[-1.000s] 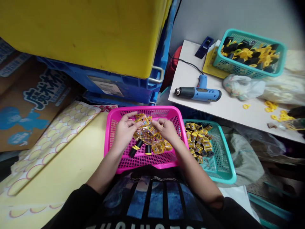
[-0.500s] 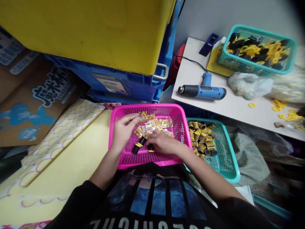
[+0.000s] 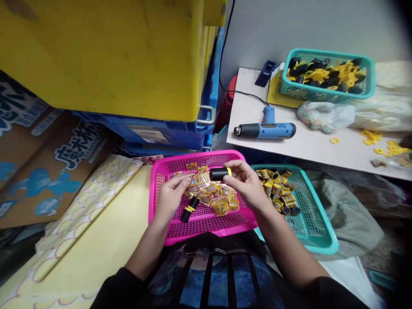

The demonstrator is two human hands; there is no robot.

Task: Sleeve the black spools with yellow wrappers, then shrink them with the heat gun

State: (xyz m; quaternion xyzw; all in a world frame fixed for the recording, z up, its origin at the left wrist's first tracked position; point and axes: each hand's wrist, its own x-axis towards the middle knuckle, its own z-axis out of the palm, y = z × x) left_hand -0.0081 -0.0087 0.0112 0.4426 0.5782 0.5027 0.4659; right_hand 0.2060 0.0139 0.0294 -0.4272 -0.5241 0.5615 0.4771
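Note:
A pink mesh basket point(image 3: 161, 171) rests on my lap and holds a heap of small yellow printed sleeves point(image 3: 212, 193) and one loose black cylinder with a yellow band point(image 3: 189, 209). My right hand point(image 3: 247, 182) is raised over the heap, fingers pinched round another black cylinder with a yellow band point(image 3: 220, 174), held level. My left hand point(image 3: 172, 197) lies at the heap's left side, its fingertips pinching a yellow sleeve point(image 3: 194, 181).
A teal basket point(image 3: 309, 223) of wrapped yellow pieces sits right of the pink one. On the white table point(image 3: 305, 146) lie a blue heat gun point(image 3: 264, 129), a plastic bag and a teal basket point(image 3: 325, 75) of black and yellow parts. Yellow and blue crates loom at left.
My right hand picked a black cylinder out of the pink basket and lifted it above the heap. My left hand stayed at the sleeves. The view shifted slightly.

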